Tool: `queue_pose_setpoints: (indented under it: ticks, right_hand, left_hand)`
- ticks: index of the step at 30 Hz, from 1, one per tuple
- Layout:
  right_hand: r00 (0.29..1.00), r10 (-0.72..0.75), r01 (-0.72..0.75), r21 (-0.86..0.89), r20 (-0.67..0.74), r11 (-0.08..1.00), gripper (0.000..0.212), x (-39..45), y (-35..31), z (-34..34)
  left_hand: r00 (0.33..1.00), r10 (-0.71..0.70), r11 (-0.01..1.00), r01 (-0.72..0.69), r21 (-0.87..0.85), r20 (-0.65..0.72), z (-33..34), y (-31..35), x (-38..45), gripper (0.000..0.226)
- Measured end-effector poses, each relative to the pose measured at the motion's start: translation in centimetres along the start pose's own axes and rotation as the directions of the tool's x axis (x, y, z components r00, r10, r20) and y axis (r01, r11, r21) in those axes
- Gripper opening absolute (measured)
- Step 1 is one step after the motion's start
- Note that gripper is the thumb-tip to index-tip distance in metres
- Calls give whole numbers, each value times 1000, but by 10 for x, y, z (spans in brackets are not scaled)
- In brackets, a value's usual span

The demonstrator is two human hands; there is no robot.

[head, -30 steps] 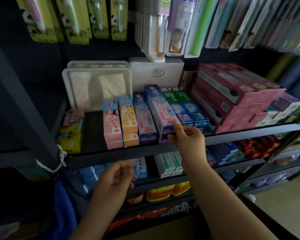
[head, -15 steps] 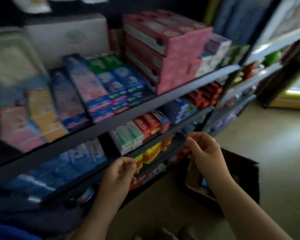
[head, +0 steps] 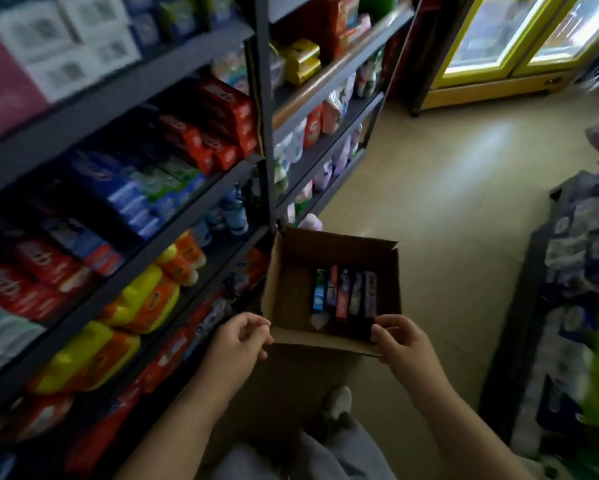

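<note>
**Grip.** Left hand (head: pixel 239 341): fingers loosely curled, nothing in them that I can see, at the near-left corner of the cardboard carton (head: pixel 325 342). Right hand (head: pixel 400 344): fingers curled over the near-right rim. I cannot tell whether it pinches the flap or only hovers above it.

**Item 1, left of frame.** Dark metal shelf rack (head: pixel 263 133), stocked with red packs (head: pixel 201 140) at upper centre and yellow-and-orange pouches (head: pixel 142 299) lower down. Motion blur makes the labels unreadable.

**Item 2, centre.** The carton stands open on the floor, just beside the foot of the rack. I judge it sits there to be within reach of the shelves.

**Item 3, inside the carton.** Five toothpaste boxes (head: pixel 343 294) stand on edge in one row towards the right wall, probably so each lifts out from above. The near wall hides their lower ends, and a pale scrap beside them is not identifiable.

**Item 4, lower centre.** A shoe (head: pixel 337 401), partly covered by a grey trouser leg.

**Item 5, upper right.** Yellow-framed glass cabinets (head: pixel 481 81), contents washed out by glare.

**Item 6, right edge.** A low goods display (head: pixel 575 258), cut off by the frame and smeared.
</note>
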State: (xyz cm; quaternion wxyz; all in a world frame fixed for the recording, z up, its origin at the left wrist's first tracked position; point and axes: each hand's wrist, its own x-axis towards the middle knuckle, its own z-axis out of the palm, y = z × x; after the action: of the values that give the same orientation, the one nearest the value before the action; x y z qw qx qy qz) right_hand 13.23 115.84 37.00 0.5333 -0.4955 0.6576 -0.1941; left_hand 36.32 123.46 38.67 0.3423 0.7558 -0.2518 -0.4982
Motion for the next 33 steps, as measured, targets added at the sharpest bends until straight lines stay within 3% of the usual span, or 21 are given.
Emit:
queue_pose_setpoints:
  ticks: [9,20,26,29,33]
  right_hand:
    - [979,174,-164,-97,104,982,14,149,67,-30]
    - [954,277,-250,-205,115,946,15,336,195,58]
    - [979,196,-158,-384,63,910,15,456,275,116]
    - [986,131,-73,-443,102,894,14,512,305,136]
    - [985,3,69,-413,170,908,20,561,342,152]
  left_hand:
    - [973,-219,971,210,116,78,136,-23,122,12]
    - [954,-241,950,194,243,179,199,-132,324,14]
    - [967,-200,941,144,306,161,230,-211,456,7]
    - [975,-167,936,110,335,147,251,-243,525,3]
    - [977,-108,956,52,289,182,286,-278,600,19]
